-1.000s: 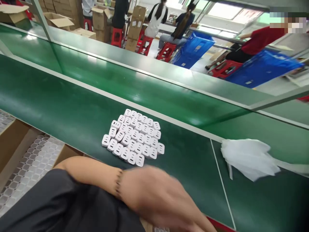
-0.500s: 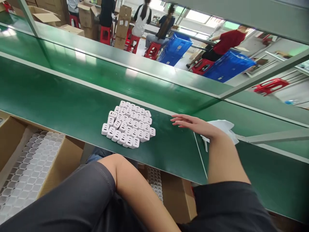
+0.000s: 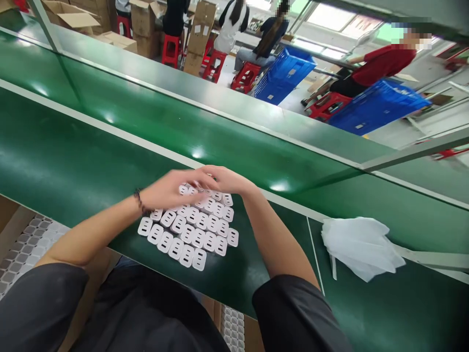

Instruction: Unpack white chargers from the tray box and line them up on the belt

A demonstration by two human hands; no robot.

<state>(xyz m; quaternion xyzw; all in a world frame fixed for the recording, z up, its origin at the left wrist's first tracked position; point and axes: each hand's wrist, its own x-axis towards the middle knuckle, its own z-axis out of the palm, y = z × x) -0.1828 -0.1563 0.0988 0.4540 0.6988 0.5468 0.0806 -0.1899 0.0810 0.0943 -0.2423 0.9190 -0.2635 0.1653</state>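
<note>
Many white plug-sized blocks with dark slots, like USB chargers, stand packed in rows on the green bench. My left hand, with a dark beaded bracelet at the wrist, reaches over the far left rows. It is smeared by motion, but its thumb and fingers look spread apart. From the right, my right hand bends over the far rows, its fingers partly hidden behind my left hand. Whether it holds a charger I cannot make out. The hands overlap and cover part of the farthest rows.
Thin white plastic sheets lie on the right of the green bench. Below its near edge are boxes with trays of clear cells. Metal posts and a raised ledge run behind. Beyond, people sit on red stools near blue crates.
My right hand has moved left from beside the plastic sheets to the chargers. My left hand has come up from below the bench edge over them. The view has shifted.
</note>
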